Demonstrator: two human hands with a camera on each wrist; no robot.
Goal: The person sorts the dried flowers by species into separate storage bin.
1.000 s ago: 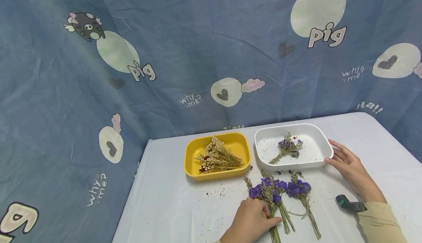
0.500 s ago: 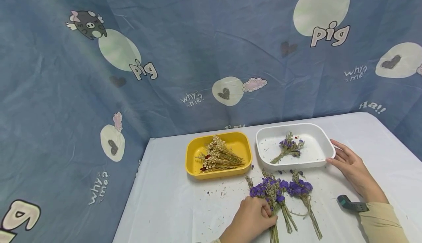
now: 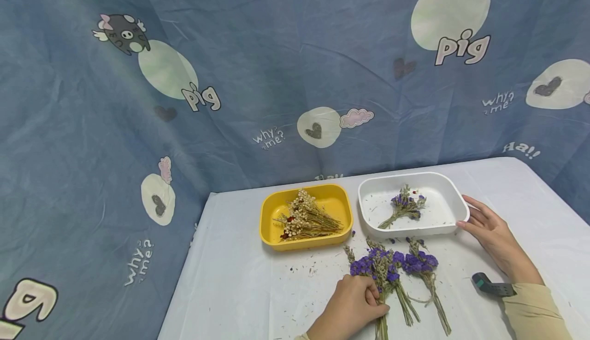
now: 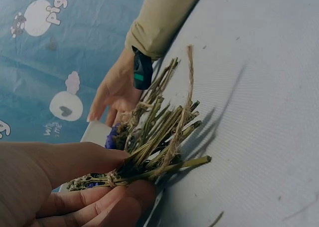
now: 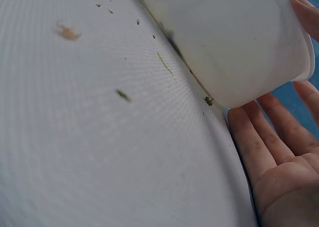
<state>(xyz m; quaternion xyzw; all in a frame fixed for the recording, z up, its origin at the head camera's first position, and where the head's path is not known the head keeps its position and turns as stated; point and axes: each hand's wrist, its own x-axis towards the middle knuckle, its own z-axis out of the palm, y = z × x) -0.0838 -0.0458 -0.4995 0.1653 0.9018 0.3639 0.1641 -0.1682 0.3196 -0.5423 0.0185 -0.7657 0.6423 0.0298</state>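
My left hand (image 3: 352, 301) pinches the stems of a bunch of dried purple flowers (image 3: 381, 325) between thumb and fingers. In the left wrist view, twine ties the bunch, its cut stems (image 4: 187, 118) fan out and a loose twine end (image 4: 190, 70) sticks up. Two more tied purple bunches, a middle one (image 3: 405, 304) and a right one (image 3: 420, 263), lie beside it on the table. My right hand (image 3: 495, 240) grips the near right corner of a white tray (image 3: 419, 232), thumb at the front, fingers along the side (image 5: 259, 142). One small purple bunch (image 3: 403, 209) lies inside.
A yellow tray (image 3: 301, 246) holding cream dried flowers (image 3: 306, 219) stands left of the white one. Plant crumbs (image 3: 310, 272) are scattered over the white tablecloth (image 3: 239, 278). A blue printed curtain (image 3: 258, 73) hangs behind the table. A dark band (image 3: 493, 285) is on my right wrist.
My left hand has shifted slightly left with its bunch, and the gap to the middle bunch's stems is wider. My right hand stays at the white tray.
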